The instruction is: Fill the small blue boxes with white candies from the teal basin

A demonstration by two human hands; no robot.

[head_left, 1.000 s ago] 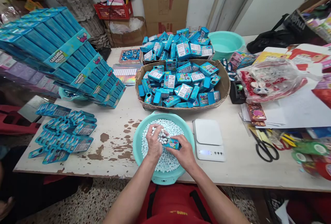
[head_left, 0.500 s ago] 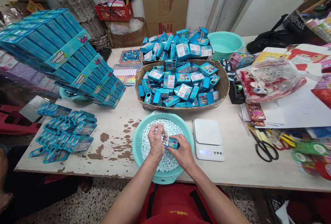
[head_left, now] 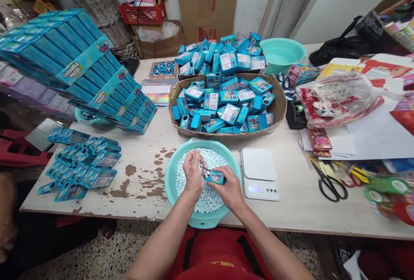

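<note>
A turquoise basin (head_left: pixel 171 181) stands before me, holding many small pale-blue candies (head_left: pixel 208 202). Over it, my right hand (head_left: pixel 231 188) grips a small blue candy box (head_left: pixel 216 177), lying on its side with one end toward the left. At that end my left hand (head_left: pixel 193 172) is closed, fingers curled around a few pale candies partly visible by the fingertips. The fingers hide most of the box's left end. Just right of the basin sits a white kitchen scale (head_left: pixel 259 166) with a lit display.
Behind the basin, a cardboard box (head_left: pixel 281 112) holds many blue boxes. At left are small boxes (head_left: pixel 80 168) in rows and a tall leaning stack of packs (head_left: pixel 77 71). Black scissors (head_left: pixel 330 185) and tape rolls lie right. Another person's arm (head_left: pixel 7 215) shows at far left.
The small box has shifted slightly right and away from my left fingers, showing more of its printed side. My left hand has moved a little left and up.
</note>
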